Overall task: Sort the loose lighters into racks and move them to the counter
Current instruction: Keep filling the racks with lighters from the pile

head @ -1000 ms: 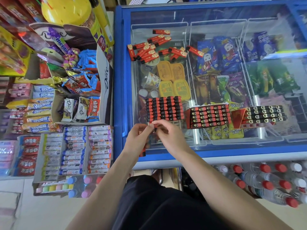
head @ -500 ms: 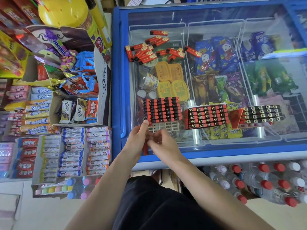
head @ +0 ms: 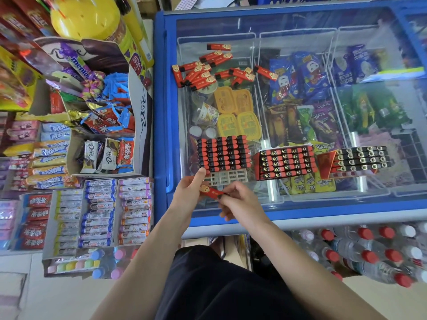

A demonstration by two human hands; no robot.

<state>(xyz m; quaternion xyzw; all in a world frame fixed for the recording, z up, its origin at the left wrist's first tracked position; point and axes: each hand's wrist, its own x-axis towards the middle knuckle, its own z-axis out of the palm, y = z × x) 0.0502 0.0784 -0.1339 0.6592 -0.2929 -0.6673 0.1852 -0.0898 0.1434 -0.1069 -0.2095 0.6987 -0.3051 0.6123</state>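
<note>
A pile of loose red lighters lies on the freezer's glass lid at the far left. Three racks stand in a row nearer me: a nearly full left rack with bare grey slots along its near edge, a middle rack and a right rack. Just in front of the left rack, my left hand and my right hand hold one red lighter between them, each pinching an end.
A Dove carton of sweets and shelves of gum packs stand left of the freezer. Red-capped water bottles are stacked below its front edge at the right. The blue freezer frame borders the lid.
Both hands drew back from the left rack's near edge toward me, uncovering the bare grey slots. A red lighter now shows between them, held sideways.
</note>
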